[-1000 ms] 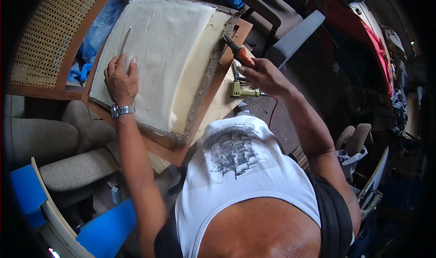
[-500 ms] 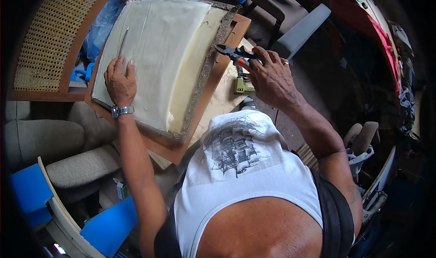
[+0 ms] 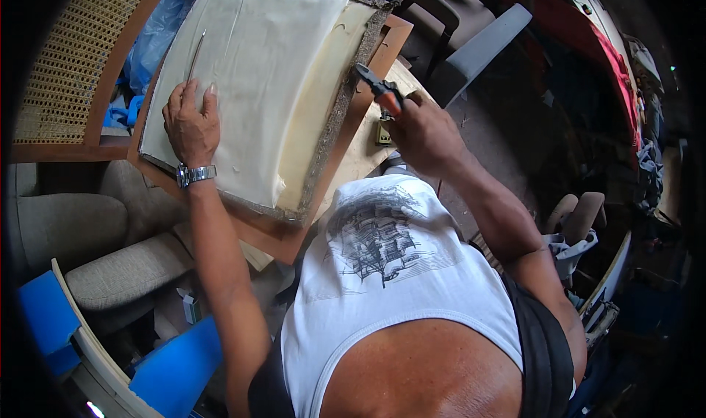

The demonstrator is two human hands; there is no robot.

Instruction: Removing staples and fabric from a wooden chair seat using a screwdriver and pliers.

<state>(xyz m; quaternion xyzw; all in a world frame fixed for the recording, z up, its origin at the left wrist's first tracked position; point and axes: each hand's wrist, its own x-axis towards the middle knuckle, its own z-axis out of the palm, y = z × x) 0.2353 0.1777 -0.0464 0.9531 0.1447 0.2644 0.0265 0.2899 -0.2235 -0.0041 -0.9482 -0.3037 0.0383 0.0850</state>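
Note:
My left hand (image 3: pixel 193 124) rests on the white-covered foam pad (image 3: pixel 257 72) of a seat, with a watch at the wrist. From under its fingers a thin metal-shafted tool (image 3: pixel 197 54) points away across the pad; the tool's handle is hidden by the hand. My right hand (image 3: pixel 426 131) is closed round pliers (image 3: pixel 382 90) with black and orange handles. Their dark jaws hang at the pad's right side, near its brown fibrous edge (image 3: pixel 346 98). Beneath the pad lies a brown wooden frame (image 3: pixel 393 43).
A cane-webbed wooden panel (image 3: pixel 66 57) stands at the far left, beside blue plastic bags (image 3: pixel 158 35). Grey cushions (image 3: pixel 125 274) and blue pieces (image 3: pixel 180 366) lie at the left. Under the right forearm sits a small green-yellow tool (image 3: pixel 383 133). A grey padded armrest (image 3: pixel 482 54) is at the far right.
My right hand has turned and its fingers have wrapped round the pliers, whose handles have come together. The left hand keeps its place on the pad. The whole view has shifted slightly.

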